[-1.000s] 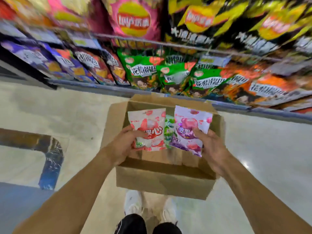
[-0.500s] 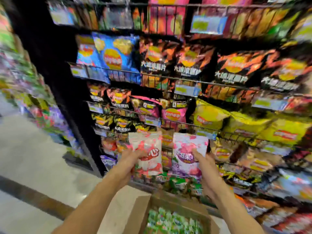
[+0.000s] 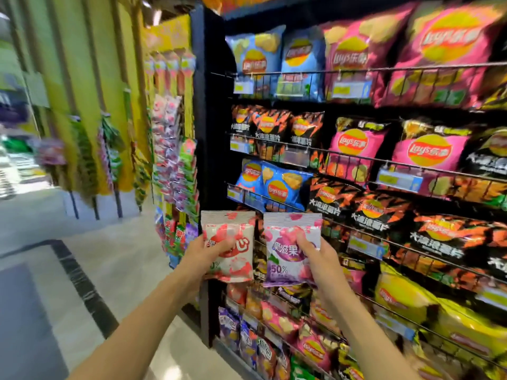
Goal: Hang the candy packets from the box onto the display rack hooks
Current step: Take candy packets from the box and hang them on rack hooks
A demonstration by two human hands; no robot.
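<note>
Head view, aimed at the end of a chip aisle. Left hand gripped a red-and-white candy packet, thumb curled across its front. Right hand gripped a purple candy packet the same way. Both packets were held upright, side by side and just apart, in front of the black shelf unit stocked with chip bags. Display rack with hanging candy packets stood just left of the shelf unit, blurred.
</note>
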